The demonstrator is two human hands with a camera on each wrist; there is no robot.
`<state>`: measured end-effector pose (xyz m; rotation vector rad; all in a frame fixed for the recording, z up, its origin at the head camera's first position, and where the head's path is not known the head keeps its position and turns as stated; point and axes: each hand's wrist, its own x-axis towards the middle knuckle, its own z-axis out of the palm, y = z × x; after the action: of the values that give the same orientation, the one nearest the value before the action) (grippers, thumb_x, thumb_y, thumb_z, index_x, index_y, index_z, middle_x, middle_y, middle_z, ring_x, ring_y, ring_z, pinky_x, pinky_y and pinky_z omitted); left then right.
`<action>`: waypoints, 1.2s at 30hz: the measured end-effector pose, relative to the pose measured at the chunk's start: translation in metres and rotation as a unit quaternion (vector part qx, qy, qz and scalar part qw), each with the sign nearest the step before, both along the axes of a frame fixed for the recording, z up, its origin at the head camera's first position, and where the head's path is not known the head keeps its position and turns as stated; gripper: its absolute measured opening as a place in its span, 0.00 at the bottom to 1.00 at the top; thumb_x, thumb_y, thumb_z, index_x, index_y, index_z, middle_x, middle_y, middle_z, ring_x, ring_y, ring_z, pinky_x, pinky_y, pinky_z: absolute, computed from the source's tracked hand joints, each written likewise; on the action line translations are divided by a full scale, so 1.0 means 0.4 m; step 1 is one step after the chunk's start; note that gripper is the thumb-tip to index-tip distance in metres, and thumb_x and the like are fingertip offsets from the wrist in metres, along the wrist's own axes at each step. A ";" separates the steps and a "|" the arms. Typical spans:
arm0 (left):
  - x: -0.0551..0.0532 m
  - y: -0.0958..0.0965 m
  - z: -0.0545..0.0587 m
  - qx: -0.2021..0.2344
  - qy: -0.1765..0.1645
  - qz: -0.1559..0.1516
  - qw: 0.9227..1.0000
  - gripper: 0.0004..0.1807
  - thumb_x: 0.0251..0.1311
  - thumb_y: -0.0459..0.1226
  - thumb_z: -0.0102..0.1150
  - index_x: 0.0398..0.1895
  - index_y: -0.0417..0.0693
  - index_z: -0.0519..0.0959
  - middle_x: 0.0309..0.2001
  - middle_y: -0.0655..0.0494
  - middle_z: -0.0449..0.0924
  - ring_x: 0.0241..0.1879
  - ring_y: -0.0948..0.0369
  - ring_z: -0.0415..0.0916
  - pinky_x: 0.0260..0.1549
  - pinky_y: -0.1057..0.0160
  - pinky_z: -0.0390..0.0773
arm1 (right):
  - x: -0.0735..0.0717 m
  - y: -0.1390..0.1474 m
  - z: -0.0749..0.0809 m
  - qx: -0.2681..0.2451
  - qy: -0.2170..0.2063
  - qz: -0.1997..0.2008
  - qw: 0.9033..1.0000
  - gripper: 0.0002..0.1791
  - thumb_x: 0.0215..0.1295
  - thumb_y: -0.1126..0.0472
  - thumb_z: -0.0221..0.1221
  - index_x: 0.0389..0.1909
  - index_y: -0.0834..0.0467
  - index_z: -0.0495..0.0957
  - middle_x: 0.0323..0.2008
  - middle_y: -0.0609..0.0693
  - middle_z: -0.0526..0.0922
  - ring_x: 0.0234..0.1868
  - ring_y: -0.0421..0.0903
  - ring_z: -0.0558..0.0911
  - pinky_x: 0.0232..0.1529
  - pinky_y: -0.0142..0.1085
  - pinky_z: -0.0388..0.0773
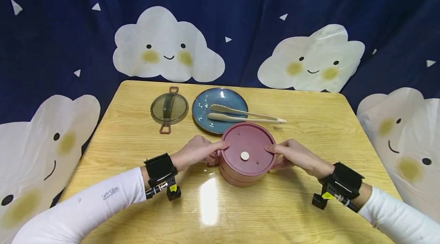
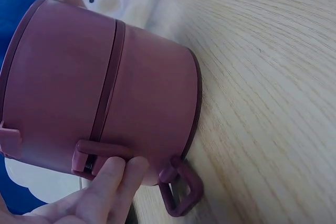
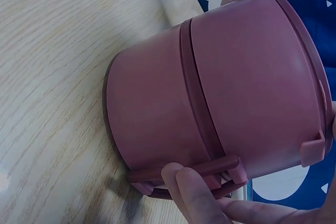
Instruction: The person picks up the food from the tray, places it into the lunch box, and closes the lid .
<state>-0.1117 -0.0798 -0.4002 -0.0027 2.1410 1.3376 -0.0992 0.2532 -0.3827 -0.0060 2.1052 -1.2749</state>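
A dark red two-tier lunch box with a round lid and a cream knob stands on the table between both hands. My left hand grips its left side, the thumb on the lid's edge and two fingertips at a side clasp in the left wrist view. Below that clasp, a loop handle sticks out near the base. On the opposite side my right hand holds the box likewise, thumb on the lid. Its fingertips touch a side clasp at the seam between the tiers.
Behind the box lies a blue plate with beige tongs across it. To its left is a round smoky see-through lid with two reddish loops. A dark blue curtain with cloud shapes hangs behind the wooden table.
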 end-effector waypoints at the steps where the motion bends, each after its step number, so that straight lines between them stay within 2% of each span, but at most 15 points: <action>1: 0.000 0.000 -0.002 0.005 -0.001 0.001 1.000 0.32 0.59 0.66 0.66 0.15 0.50 0.78 0.27 0.54 0.90 0.42 0.60 0.91 0.40 0.65 0.76 | 0.000 0.000 0.000 -0.003 0.000 -0.001 1.000 0.28 0.76 0.41 0.57 0.51 0.64 0.88 0.36 0.50 0.94 0.38 0.45 0.93 0.48 0.37 0.90; 3: 0.000 0.001 -0.005 0.015 -0.003 0.004 1.000 0.32 0.58 0.66 0.66 0.18 0.48 0.81 0.33 0.50 0.93 0.42 0.59 0.92 0.42 0.65 0.78 | 0.001 0.000 0.000 -0.008 0.001 -0.002 1.000 0.28 0.76 0.42 0.57 0.52 0.64 0.87 0.36 0.50 0.94 0.39 0.45 0.93 0.49 0.37 0.90; 5: 0.001 0.002 -0.009 0.023 -0.006 0.008 1.000 0.32 0.58 0.66 0.67 0.21 0.45 0.84 0.34 0.50 0.93 0.42 0.59 0.92 0.42 0.65 0.80 | 0.002 0.001 -0.001 -0.010 0.001 -0.004 1.000 0.28 0.76 0.42 0.57 0.52 0.64 0.87 0.37 0.50 0.94 0.39 0.46 0.93 0.49 0.37 0.90; 11: 0.002 0.008 -0.010 0.025 -0.001 0.009 1.000 0.32 0.58 0.64 0.67 0.20 0.44 0.83 0.31 0.49 0.92 0.41 0.58 0.92 0.43 0.65 0.79 | 0.003 0.007 -0.007 -0.013 0.002 -0.009 1.000 0.27 0.76 0.44 0.58 0.52 0.65 0.87 0.36 0.50 0.94 0.40 0.46 0.93 0.48 0.35 0.89; 16: 0.003 0.009 -0.009 0.025 -0.004 0.014 1.000 0.32 0.58 0.64 0.67 0.20 0.44 0.83 0.32 0.52 0.92 0.42 0.59 0.92 0.45 0.64 0.80 | 0.001 0.009 -0.010 -0.016 0.003 -0.007 1.000 0.27 0.76 0.44 0.58 0.52 0.65 0.87 0.37 0.51 0.94 0.40 0.47 0.93 0.47 0.36 0.90; 23: 0.004 0.010 -0.013 0.039 -0.017 0.025 0.999 0.31 0.58 0.63 0.69 0.23 0.43 0.86 0.33 0.54 0.90 0.40 0.59 0.92 0.48 0.61 0.86 | -0.002 0.007 -0.012 -0.029 -0.007 -0.007 1.000 0.28 0.76 0.45 0.59 0.54 0.67 0.86 0.39 0.52 0.94 0.41 0.47 0.93 0.50 0.39 0.90; 28: 0.003 0.011 -0.017 0.053 -0.021 0.027 0.998 0.30 0.58 0.62 0.69 0.25 0.42 0.88 0.34 0.54 0.89 0.37 0.60 0.91 0.45 0.62 0.88 | -0.002 0.008 -0.018 -0.039 -0.014 -0.003 0.999 0.28 0.77 0.45 0.58 0.57 0.67 0.84 0.41 0.51 0.94 0.41 0.44 0.93 0.52 0.44 0.89; 36: 0.002 0.013 -0.021 0.062 -0.022 0.029 0.997 0.27 0.59 0.61 0.69 0.25 0.46 0.88 0.31 0.56 0.89 0.33 0.65 0.89 0.41 0.65 0.88 | -0.010 0.015 -0.022 -0.073 -0.034 0.006 0.997 0.28 0.78 0.46 0.58 0.59 0.68 0.83 0.43 0.52 0.94 0.45 0.46 0.93 0.55 0.44 0.88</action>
<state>-0.1109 -0.0747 -0.4086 -0.0443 2.0334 1.4875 -0.1033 0.2594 -0.3916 -0.0385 1.9485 -1.4010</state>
